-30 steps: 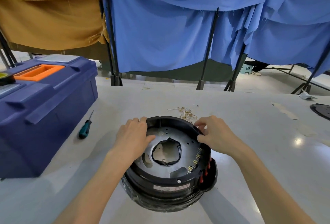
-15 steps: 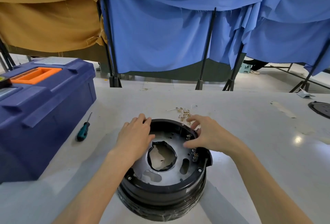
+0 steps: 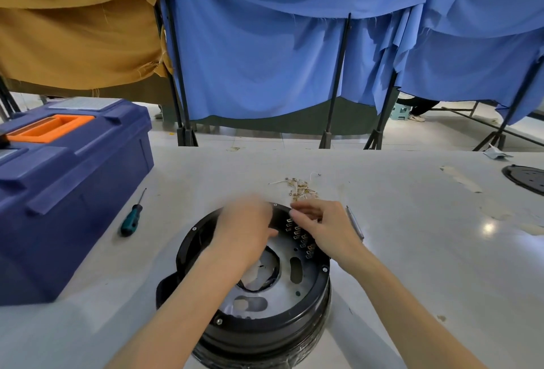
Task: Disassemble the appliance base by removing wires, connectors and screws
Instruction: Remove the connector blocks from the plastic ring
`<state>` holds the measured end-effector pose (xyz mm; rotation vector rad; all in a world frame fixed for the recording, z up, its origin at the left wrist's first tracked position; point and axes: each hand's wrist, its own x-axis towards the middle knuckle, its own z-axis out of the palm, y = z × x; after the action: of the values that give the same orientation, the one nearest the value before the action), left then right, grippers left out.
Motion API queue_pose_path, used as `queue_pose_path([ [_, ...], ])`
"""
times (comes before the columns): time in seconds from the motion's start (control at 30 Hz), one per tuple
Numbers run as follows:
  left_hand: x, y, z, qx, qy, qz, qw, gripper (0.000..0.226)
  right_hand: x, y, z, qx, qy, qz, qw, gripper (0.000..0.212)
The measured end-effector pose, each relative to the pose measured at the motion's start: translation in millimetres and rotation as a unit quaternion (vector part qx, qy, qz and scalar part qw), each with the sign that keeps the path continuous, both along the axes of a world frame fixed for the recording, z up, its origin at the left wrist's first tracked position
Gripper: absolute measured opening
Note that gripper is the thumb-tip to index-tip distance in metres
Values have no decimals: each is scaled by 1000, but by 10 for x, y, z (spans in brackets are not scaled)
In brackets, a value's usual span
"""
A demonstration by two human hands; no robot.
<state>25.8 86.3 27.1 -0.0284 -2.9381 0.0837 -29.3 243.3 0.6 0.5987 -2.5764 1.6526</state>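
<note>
on the pale grey worktop [image 3: 412,251], near the front edge: one round black plastic appliance base [image 3: 253,295] with a silvery metal plate inside, lying flat, open face up. judged fairly heavy and stiff, steady under its own weight; smooth outer wall likely slippery, so best gripped at the raised black rim, fingers hooked over the edge, never by the thin plate or its cut-outs. to the left, standing apart from the base: one large dark blue plastic toolbox [image 3: 67,192] with an orange handle recess. at the far right edge: one dark round disc [image 3: 527,179], only partly in view. over the far part of the base: two hands. left hand [image 3: 250,230] blurred with motion, fingers curled down toward the plate; cannot tell whether anything is held. right hand [image 3: 326,227] half closed, fingertips pinched together at the top of the connector row [image 3: 300,236]; whether a connector or wire sits between them cannot be told. between toolbox and base: one small screwdriver with a teal and black handle [image 3: 131,217]. just right of the right hand: one slim grey metal tool [image 3: 354,223], lying flat. along the inner right rim: a curved row of small brass-coloured connectors, seven or so, partly hidden by the right hand; small, stiff, probably snug, easily bent, best pinched at the body and pulled straight. just beyond the base: one loose heap of removed brass terminals and white wire scraps [image 3: 300,187], too many and too small to count. on the rim: four silver screws [image 3: 218,321] visible, still seated.
</note>
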Motion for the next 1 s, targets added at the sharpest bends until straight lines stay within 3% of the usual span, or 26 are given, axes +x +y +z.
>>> queue_pose_path([
  [0.23, -85, 136, -83, 116, -62, -41, 990, 33, -6, -99, -111, -123, -66, -79, 987, 24],
  [0.47, -112, 139, -146, 113, -29, -48, 992, 32, -73, -60, -52, -158, -133, -74, 976, 25],
  [0.67, -157, 57, -111, 134, -64, -49, 988, 24, -51, -187, -112, -187, -127, -85, 970, 25],
  [0.8, -194, 41, -85, 118, -86, -33, 989, 32, -31, -253, -146, -202, -125, -63, 969, 24],
  [0.87, -158, 53, -149, 114, -69, -31, 991, 21, -29, -244, -157, -201, -123, -53, 970, 23],
  [1.0, -124, 65, -236, 90, -39, -32, 995, 27, -42, -247, -173, -203, -139, -59, 968, 19],
])
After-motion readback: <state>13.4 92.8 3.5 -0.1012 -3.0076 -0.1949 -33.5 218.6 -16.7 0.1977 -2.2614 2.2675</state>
